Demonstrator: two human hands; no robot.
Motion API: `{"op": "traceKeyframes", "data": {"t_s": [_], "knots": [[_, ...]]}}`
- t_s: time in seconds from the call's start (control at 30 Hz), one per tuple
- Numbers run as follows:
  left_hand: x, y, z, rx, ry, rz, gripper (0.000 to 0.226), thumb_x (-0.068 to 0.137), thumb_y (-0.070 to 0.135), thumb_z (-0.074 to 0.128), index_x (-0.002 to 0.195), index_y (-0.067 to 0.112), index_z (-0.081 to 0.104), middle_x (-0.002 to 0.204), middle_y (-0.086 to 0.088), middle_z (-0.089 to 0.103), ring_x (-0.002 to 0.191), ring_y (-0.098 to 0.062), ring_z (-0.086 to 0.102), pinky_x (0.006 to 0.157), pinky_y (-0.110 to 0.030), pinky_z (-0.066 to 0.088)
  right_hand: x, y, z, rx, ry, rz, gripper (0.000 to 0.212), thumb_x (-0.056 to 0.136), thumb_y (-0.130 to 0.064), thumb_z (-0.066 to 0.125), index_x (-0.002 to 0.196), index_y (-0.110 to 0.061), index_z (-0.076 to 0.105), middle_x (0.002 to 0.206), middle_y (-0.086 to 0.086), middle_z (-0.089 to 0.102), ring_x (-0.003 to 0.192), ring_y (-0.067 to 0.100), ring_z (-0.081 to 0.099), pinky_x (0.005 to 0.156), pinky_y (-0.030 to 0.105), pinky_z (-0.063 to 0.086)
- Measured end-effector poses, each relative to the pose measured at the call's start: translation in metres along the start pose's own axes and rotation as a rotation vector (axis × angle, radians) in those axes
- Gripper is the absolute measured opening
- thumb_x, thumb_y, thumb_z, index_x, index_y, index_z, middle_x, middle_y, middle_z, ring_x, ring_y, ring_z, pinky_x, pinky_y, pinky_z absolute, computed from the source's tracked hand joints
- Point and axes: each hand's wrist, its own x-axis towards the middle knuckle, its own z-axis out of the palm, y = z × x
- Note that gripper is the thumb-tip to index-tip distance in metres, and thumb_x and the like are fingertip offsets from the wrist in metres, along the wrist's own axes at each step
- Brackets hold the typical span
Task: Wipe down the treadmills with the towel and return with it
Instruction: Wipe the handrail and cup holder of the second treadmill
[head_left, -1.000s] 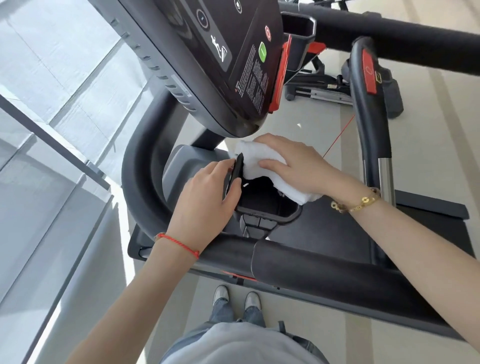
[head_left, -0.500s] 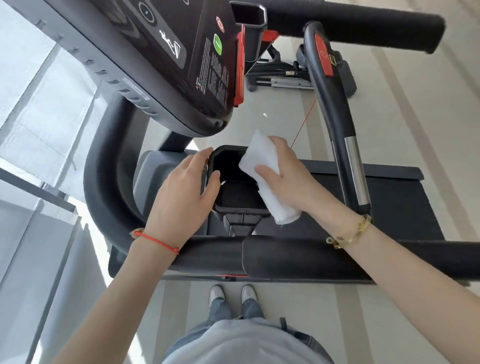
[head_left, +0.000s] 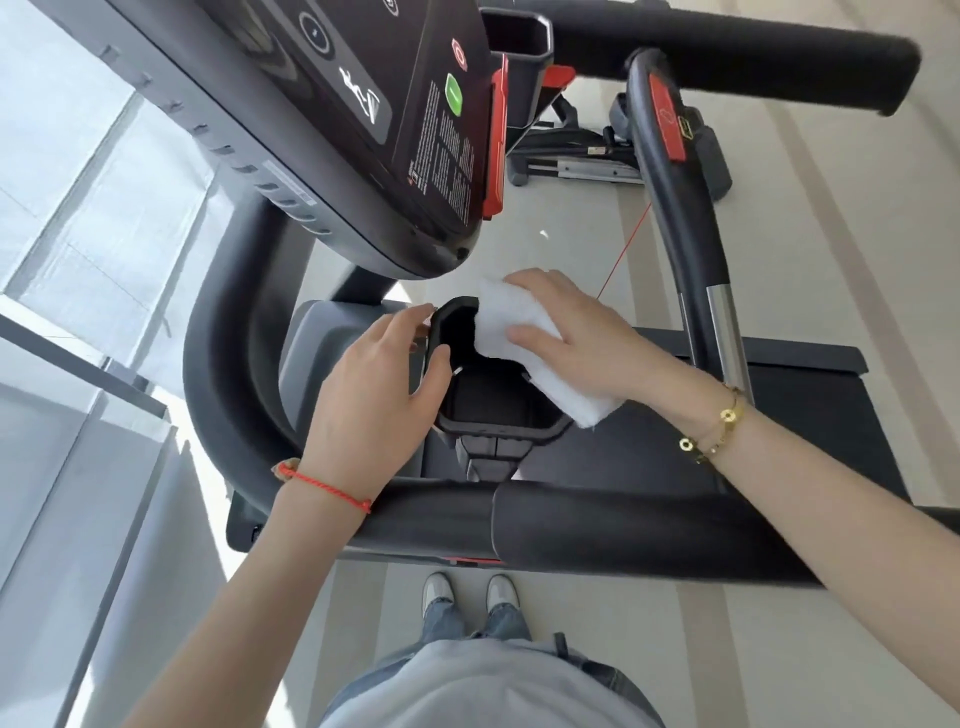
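Observation:
I stand at a black treadmill whose console (head_left: 363, 114) tilts over a black cup holder (head_left: 498, 415). My right hand (head_left: 582, 343) holds a folded white towel (head_left: 506, 327) and presses it on the holder's far right rim. My left hand (head_left: 374, 395) grips the holder's left rim, thumb inside and fingers outside. A padded black handlebar (head_left: 571, 525) runs across just in front of me, beneath both forearms.
A black side handle with a red button (head_left: 675, 171) rises to the right of the holder. The treadmill belt (head_left: 810, 441) lies below on the right. Tall windows (head_left: 78, 218) are on the left. Another machine's base (head_left: 571, 166) stands beyond on the pale floor.
My right hand has slid the towel from the holder's right side up to its far rim. My left hand keeps its grip on the left rim.

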Motion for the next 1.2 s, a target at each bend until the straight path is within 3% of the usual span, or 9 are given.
{"op": "traceKeyframes", "data": {"t_s": [0.17, 0.43, 0.63, 0.77, 0.87, 1.0, 1.1, 1.2], "knots": [[0.000, 0.001, -0.001, 0.043, 0.029, -0.034, 0.038, 0.094, 0.033, 0.056, 0.126, 0.014, 0.060, 0.114, 0.002, 0.066, 0.101, -0.016, 0.062, 0.083, -0.028, 0.048, 0.043, -0.011, -0.002, -0.190, -0.163, -0.226, 0.039, 0.099, -0.042, 0.045, 0.136, -0.036, 0.037, 0.133, -0.010, 0.052, 0.102, 0.017, 0.054, 0.078, 0.034, 0.035], [0.000, 0.001, -0.001, 0.025, 0.008, -0.021, 0.036, 0.095, 0.034, 0.054, 0.127, 0.018, 0.060, 0.112, 0.005, 0.066, 0.100, -0.013, 0.062, 0.084, -0.025, 0.048, -0.013, 0.020, -0.009, 0.048, -0.125, -0.149, 0.049, 0.101, -0.036, 0.040, 0.147, -0.038, 0.022, 0.134, -0.014, 0.033, 0.116, 0.014, 0.044, 0.098, 0.034, 0.039], [0.002, -0.001, 0.000, 0.007, -0.002, -0.007, 0.037, 0.094, 0.033, 0.053, 0.126, 0.016, 0.060, 0.111, 0.004, 0.066, 0.100, -0.012, 0.062, 0.086, -0.023, 0.047, 0.027, -0.006, -0.006, -0.110, -0.178, -0.203, 0.041, 0.102, -0.035, 0.041, 0.142, -0.034, 0.032, 0.134, -0.008, 0.045, 0.110, 0.017, 0.051, 0.085, 0.034, 0.038], [0.002, -0.001, -0.001, -0.001, -0.013, -0.007, 0.038, 0.094, 0.034, 0.051, 0.126, 0.017, 0.060, 0.111, 0.004, 0.066, 0.101, -0.011, 0.061, 0.086, -0.026, 0.049, 0.015, 0.001, -0.004, 0.024, -0.100, -0.121, 0.040, 0.101, -0.033, 0.044, 0.140, -0.033, 0.036, 0.131, -0.006, 0.048, 0.111, 0.017, 0.051, 0.088, 0.033, 0.038], [0.003, -0.001, -0.001, -0.001, -0.025, -0.004, 0.038, 0.094, 0.035, 0.050, 0.127, 0.018, 0.059, 0.112, 0.004, 0.066, 0.102, -0.011, 0.061, 0.087, -0.026, 0.049, -0.011, 0.007, 0.002, 0.154, -0.024, 0.016, 0.049, 0.100, -0.032, 0.046, 0.145, -0.031, 0.026, 0.127, -0.003, 0.039, 0.107, 0.018, 0.049, 0.082, 0.021, 0.037], [0.003, -0.002, 0.000, 0.001, -0.020, -0.001, 0.037, 0.095, 0.034, 0.051, 0.127, 0.017, 0.060, 0.111, 0.003, 0.067, 0.100, -0.013, 0.062, 0.087, -0.030, 0.051, -0.047, -0.003, 0.018, 0.253, 0.087, 0.139, 0.062, 0.100, -0.030, 0.047, 0.150, -0.034, 0.012, 0.128, -0.016, 0.023, 0.102, 0.004, 0.038, 0.075, -0.004, 0.030], [0.004, -0.003, 0.000, -0.006, -0.025, 0.012, 0.038, 0.095, 0.035, 0.051, 0.127, 0.017, 0.059, 0.110, 0.003, 0.067, 0.099, -0.012, 0.062, 0.087, -0.030, 0.051, -0.067, -0.009, 0.014, 0.278, 0.145, 0.154, 0.056, 0.101, -0.029, 0.045, 0.151, -0.034, 0.019, 0.140, -0.019, 0.026, 0.107, -0.005, 0.035, 0.080, -0.010, 0.024], [0.004, -0.006, -0.002, -0.022, -0.029, 0.022, 0.039, 0.096, 0.036, 0.048, 0.128, 0.018, 0.060, 0.111, 0.002, 0.068, 0.100, -0.011, 0.062, 0.088, -0.029, 0.051, -0.087, -0.014, -0.004, 0.227, 0.155, 0.025, 0.047, 0.102, -0.030, 0.041, 0.147, -0.033, 0.030, 0.147, -0.017, 0.031, 0.119, -0.015, 0.034, 0.092, -0.008, 0.019]]}}
